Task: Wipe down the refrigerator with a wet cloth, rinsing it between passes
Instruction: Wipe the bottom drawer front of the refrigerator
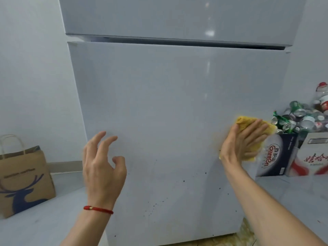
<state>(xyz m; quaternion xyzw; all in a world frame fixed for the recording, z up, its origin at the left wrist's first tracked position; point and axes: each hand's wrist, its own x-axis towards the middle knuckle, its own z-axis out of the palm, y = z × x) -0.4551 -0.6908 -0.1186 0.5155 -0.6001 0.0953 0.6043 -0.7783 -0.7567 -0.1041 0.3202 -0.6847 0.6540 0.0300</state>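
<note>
Doors of a white glossy refrigerator (168, 103) are seen across the view, and a brown paper bag printed with a blue deer (24, 178) is stood on the floor at its left. The left hand (103, 167) is held before the lower door, fingers (102, 141) loosely curled, nothing gripped. A folded yellow cloth (243, 121) is pressed against that door's right edge by the right hand (243, 141), fingers (257, 128) straight. Dark specks (152, 210) are scattered lower down.

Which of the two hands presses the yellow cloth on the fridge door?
The right hand: its fingers lie flat on the cloth at the right edge of the door. The left hand, with the red bracelet, holds nothing.
</note>
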